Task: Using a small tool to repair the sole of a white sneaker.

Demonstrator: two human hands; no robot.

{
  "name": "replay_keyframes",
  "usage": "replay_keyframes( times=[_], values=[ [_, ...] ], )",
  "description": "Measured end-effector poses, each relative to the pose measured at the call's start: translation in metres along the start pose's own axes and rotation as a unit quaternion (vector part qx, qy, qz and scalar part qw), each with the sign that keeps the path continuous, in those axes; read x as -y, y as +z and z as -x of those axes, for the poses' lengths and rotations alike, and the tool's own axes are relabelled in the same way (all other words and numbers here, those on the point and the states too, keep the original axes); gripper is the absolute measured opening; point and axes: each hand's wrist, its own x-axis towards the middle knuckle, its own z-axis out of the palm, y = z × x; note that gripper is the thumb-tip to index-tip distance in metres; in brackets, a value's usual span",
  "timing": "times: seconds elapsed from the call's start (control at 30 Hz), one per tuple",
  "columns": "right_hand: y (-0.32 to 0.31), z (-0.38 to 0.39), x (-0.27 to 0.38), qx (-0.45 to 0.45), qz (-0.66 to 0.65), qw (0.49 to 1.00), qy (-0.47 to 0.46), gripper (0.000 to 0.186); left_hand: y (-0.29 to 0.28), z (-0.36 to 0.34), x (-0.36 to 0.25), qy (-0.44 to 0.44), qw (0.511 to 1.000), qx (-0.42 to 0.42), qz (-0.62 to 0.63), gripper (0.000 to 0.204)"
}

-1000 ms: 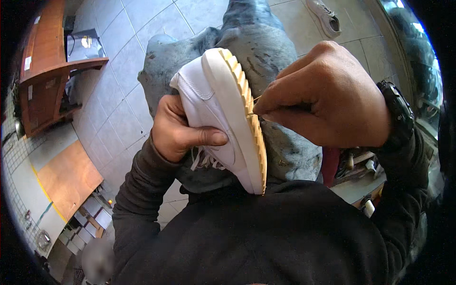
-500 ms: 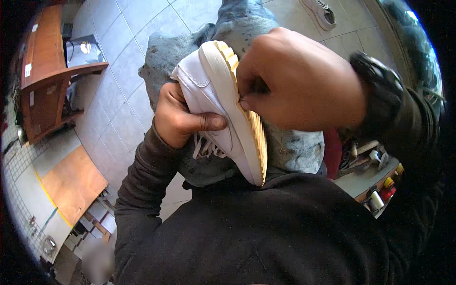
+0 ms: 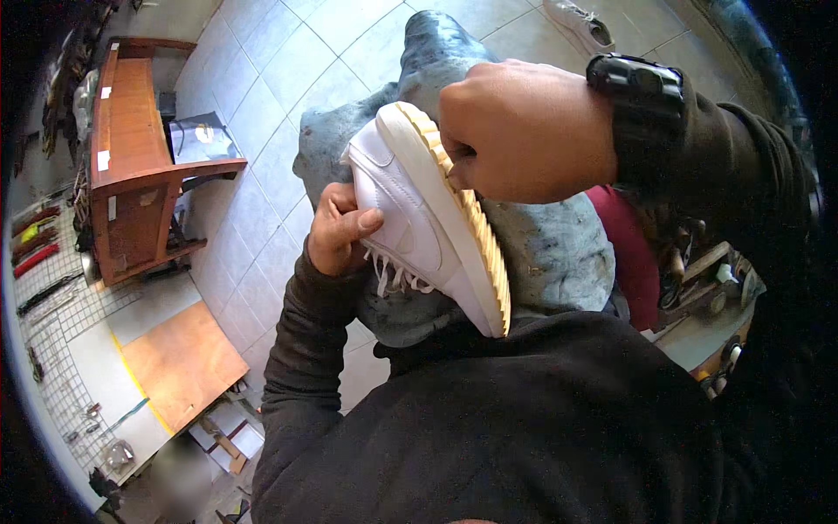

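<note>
A white sneaker [image 3: 406,214] rests tilted on its side across my lap, its ridged yellowish sole [image 3: 485,249] facing right and its toe pointing down towards my body. Its white laces [image 3: 397,278] hang on the left side. My left hand [image 3: 336,234] is closed round the upper by the opening, thumb on the outside and the other fingers partly hidden. Against the heel half of the sole, my right hand [image 3: 524,131] is curled into a fist. Whatever its fingers may hold is hidden.
Grey-blue stained cloth [image 3: 550,253] covers my lap. At the left stand a brown wooden cabinet [image 3: 135,166] and a worktop with an orange-brown board [image 3: 183,362]. Another white shoe [image 3: 580,24] lies on the tiled floor ahead. A box of tools [image 3: 711,279] sits at the right.
My left thumb has slid back from the shoe's side towards the lace edge. My right fist stays by the sole, its wrist turned higher. The whole view has swung left, showing more of the worktop.
</note>
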Motion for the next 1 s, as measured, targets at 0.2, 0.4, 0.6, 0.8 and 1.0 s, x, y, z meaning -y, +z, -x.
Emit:
replay_keyframes(
  times=[0.2, 0.4, 0.6, 0.8, 1.0],
  values=[
    [0.011, 0.011, -0.008, 0.012, 0.069, 0.996, -0.062, 0.019, 0.004, 0.010, -0.003, -0.024, 0.995, 0.022, -0.091, 0.038],
    [0.026, 0.021, -0.019, -0.087, 0.105, 0.984, -0.112, 0.007, 0.012, 0.013, -0.003, -0.024, 0.996, 0.008, -0.087, 0.036],
    [0.023, 0.024, -0.016, -0.120, 0.128, 0.984, -0.040, 0.035, 0.017, 0.017, -0.001, -0.011, 0.996, -0.030, -0.078, 0.037],
    [0.031, 0.025, -0.034, -0.258, 0.132, 0.957, 0.014, 0.076, 0.019, 0.022, 0.001, 0.022, 0.992, -0.085, -0.093, 0.040],
    [0.037, 0.007, -0.059, -0.211, 0.089, 0.966, -0.122, 0.073, 0.023, 0.025, 0.001, 0.019, 0.989, -0.108, -0.094, 0.044]
  ],
)
